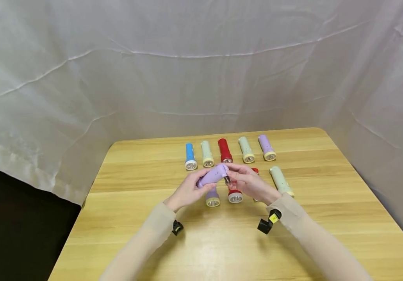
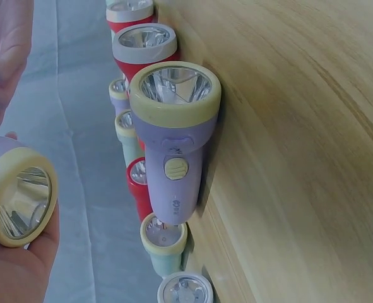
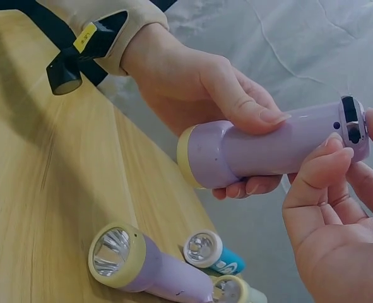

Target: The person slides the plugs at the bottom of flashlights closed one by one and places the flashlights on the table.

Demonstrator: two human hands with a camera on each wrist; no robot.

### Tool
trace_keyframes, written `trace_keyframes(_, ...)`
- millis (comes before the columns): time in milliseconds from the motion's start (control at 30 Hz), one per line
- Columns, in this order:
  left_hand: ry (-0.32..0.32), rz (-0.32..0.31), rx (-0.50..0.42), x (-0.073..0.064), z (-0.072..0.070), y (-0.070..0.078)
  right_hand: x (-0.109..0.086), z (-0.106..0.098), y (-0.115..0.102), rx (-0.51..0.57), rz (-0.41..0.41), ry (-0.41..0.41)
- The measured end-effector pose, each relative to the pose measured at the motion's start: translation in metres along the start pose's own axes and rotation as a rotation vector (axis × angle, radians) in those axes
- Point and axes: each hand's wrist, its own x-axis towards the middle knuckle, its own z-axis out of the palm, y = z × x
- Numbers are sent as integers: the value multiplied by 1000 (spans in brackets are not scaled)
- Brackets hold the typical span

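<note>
My left hand grips a purple flashlight around its body, above the table. In the right wrist view its cream-rimmed head points away from my right hand, whose fingers and thumb pinch the tail end. A dark slot with shiny metal shows at that tail. The lens of the held flashlight shows in the left wrist view. Below the hands, a second purple flashlight with a cream rim lies on the table, beside a red flashlight with a white rim.
Along the back of the wooden table runs a row of flashlights: blue, pale green, red, another pale green and purple. Nearer, a pale green flashlight lies right of a mostly hidden red one. Grey cloth surrounds the table.
</note>
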Motion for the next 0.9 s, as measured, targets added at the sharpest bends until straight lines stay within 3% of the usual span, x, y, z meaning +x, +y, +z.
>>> trace_keyframes(500, 3, -7, -7, 0, 0, 6, -1, -1, -4, 91, 36, -30)
trace_keyframes(900, 4, 5, -4, 3, 2, 4, -2, 0, -7, 79, 56, 1)
